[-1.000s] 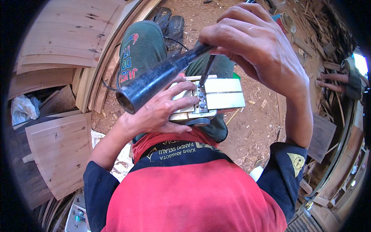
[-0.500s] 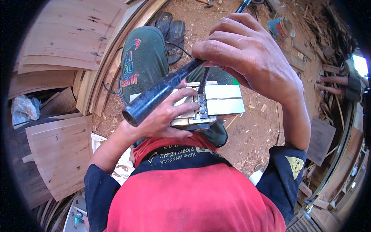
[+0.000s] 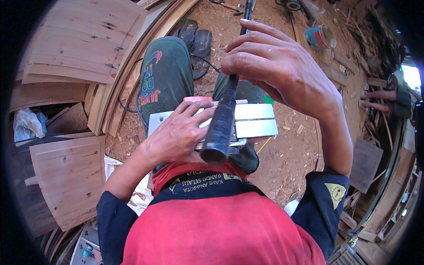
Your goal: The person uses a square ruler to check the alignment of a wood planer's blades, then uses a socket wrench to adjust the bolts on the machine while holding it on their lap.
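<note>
Metal planer (image 3: pixel 256 121) on the lap, pinned flat under left hand (image 3: pixel 176 134); dark tool handle (image 3: pixel 223 119) gripped in right hand (image 3: pixel 278 70) — adjustment apparently unfinished.

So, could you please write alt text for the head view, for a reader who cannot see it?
A person's left hand presses a flat metal tool on their lap, while the right hand holds a dark tube over it. Curved wood boards lie at left on the sawdust ground, with sandals and a tin can beyond.
</note>
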